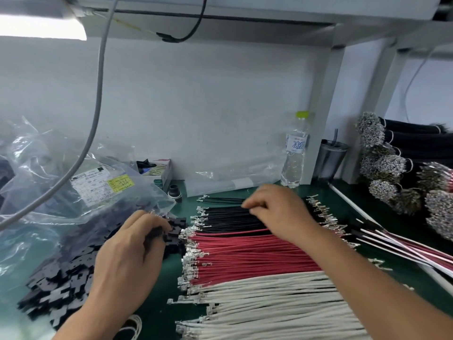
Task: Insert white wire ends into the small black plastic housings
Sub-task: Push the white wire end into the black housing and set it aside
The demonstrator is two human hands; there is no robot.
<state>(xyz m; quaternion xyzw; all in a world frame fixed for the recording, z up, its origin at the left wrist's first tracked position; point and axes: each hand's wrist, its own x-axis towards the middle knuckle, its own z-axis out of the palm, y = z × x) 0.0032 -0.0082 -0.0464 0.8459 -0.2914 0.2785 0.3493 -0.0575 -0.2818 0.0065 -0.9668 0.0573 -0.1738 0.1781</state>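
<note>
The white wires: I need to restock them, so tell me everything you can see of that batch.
The white wires lie flat on the green mat in a wide, neat row nearest the camera, side by side, running left to right. Insulation looks off-white; the left ends carry small silvery metal terminals. They border the red wires behind them. The right forearm passes above them. Neither hand holds one.

White wires [269,303] lie side by side at the near edge, metal terminals pointing left; black housings [63,285] heaped to their left
</note>
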